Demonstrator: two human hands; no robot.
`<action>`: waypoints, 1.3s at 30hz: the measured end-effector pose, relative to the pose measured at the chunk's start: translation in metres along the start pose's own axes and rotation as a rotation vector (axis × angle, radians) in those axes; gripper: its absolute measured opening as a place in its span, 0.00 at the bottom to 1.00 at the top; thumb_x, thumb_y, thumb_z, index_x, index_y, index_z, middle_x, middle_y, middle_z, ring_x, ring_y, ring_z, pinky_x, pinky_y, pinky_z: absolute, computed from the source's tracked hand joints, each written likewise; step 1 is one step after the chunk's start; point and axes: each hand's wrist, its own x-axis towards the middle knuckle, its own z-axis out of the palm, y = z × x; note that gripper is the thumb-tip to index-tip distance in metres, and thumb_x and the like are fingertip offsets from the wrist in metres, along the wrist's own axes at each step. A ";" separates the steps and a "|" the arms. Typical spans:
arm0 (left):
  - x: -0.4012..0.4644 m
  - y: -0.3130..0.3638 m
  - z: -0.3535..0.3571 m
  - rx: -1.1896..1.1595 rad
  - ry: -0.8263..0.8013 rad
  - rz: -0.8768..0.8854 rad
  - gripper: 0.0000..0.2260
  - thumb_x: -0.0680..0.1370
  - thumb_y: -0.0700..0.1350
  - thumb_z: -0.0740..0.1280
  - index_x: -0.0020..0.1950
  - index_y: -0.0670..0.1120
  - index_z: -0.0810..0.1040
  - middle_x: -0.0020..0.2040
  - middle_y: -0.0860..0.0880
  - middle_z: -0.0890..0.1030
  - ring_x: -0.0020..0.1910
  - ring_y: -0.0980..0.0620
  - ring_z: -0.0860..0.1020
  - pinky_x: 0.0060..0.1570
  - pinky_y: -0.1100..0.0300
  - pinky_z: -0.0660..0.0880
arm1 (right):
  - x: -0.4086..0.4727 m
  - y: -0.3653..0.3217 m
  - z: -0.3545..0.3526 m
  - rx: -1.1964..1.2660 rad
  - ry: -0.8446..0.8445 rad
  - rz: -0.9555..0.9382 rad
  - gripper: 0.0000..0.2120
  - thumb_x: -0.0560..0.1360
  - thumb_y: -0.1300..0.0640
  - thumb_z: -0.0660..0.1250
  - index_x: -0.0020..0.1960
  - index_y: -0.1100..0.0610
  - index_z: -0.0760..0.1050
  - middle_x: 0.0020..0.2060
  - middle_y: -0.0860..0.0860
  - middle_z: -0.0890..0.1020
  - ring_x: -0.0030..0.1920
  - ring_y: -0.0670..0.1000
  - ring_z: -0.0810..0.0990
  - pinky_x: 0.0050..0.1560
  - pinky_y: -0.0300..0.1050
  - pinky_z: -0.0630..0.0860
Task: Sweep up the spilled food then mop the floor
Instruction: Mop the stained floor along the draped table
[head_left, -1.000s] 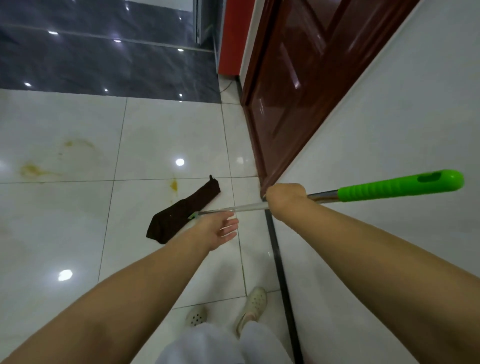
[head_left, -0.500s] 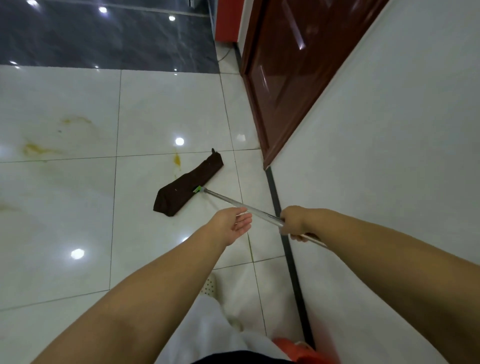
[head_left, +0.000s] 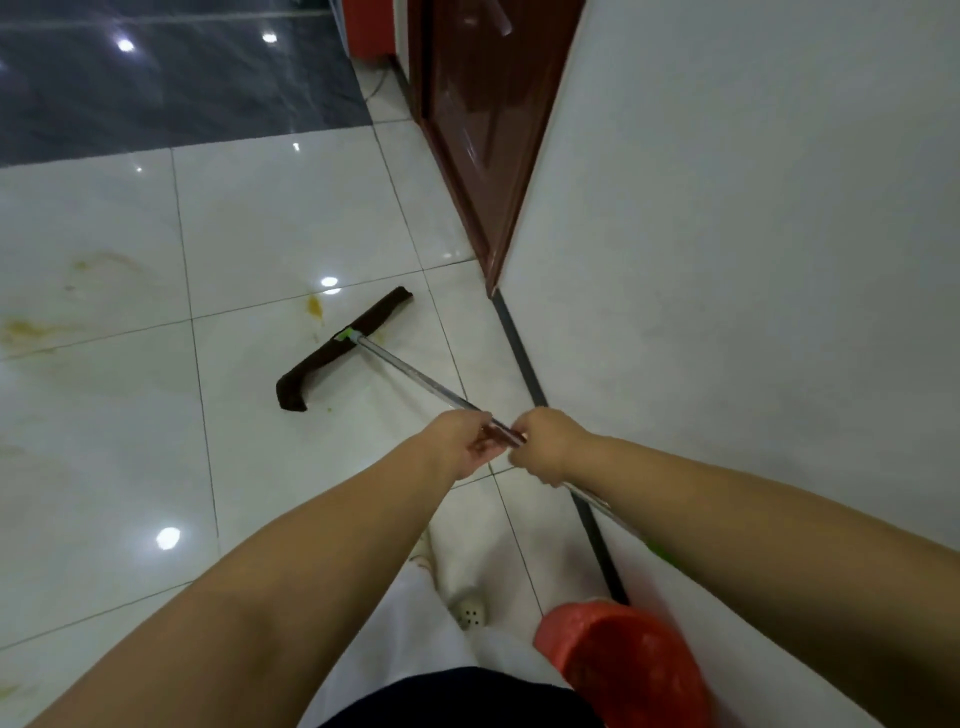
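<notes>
Flat mop with a dark brown cloth head (head_left: 343, 349) and thin silver metal pole (head_left: 415, 376) lies head-down on the glossy white tiled floor (head_left: 260, 218), head angled diagonally across a tile, near the wall side of the floor. I see the pole run from a small green joint at the head back toward me, and both hands are on it. Left hand (head_left: 462, 441) is curled round the pole from the left, palm partly showing, fingers wrapped loosely on the shaft. Right hand (head_left: 545, 444) grips the pole in a closed fist just behind the left; the two hands are almost touching. Behind the right forearm a sliver of the green handle grip (head_left: 657, 548) shows.

Yellow-orange food stain (head_left: 314, 307) sits on the tile just beyond the mop head, close to but not under it. Fainter yellowish smears (head_left: 31, 330) mark the tiles toward the left edge of the floor. White wall (head_left: 753, 260) runs along the right with a dark baseboard strip (head_left: 519, 348) where it meets the floor; reddish-brown wooden door (head_left: 483, 130) beyond. Red plastic bucket (head_left: 623, 670) at the bottom beside the wall. One pale perforated shoe (head_left: 470, 613) and white trouser legs below my arms. Dark grey tiles (head_left: 171, 78) at the far edge.
</notes>
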 end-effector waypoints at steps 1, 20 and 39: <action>-0.001 -0.009 0.004 -0.009 -0.001 -0.011 0.09 0.81 0.36 0.60 0.40 0.37 0.71 0.37 0.41 0.75 0.32 0.50 0.74 0.39 0.58 0.79 | -0.007 0.005 0.007 0.057 -0.018 0.003 0.12 0.75 0.62 0.63 0.57 0.64 0.76 0.32 0.55 0.76 0.26 0.51 0.75 0.27 0.40 0.74; -0.043 -0.058 0.008 0.024 -0.097 -0.031 0.07 0.80 0.37 0.61 0.45 0.34 0.73 0.23 0.42 0.79 0.20 0.50 0.79 0.20 0.62 0.76 | -0.082 0.037 0.003 0.674 -0.347 0.157 0.09 0.78 0.68 0.53 0.52 0.57 0.68 0.32 0.55 0.71 0.16 0.43 0.65 0.16 0.30 0.63; -0.002 0.022 -0.083 -0.013 0.016 -0.010 0.17 0.83 0.45 0.54 0.34 0.43 0.65 0.15 0.48 0.68 0.25 0.52 0.67 0.22 0.63 0.71 | 0.003 -0.090 0.037 1.005 -0.412 0.324 0.14 0.81 0.62 0.53 0.37 0.59 0.65 0.17 0.51 0.69 0.12 0.42 0.62 0.16 0.26 0.61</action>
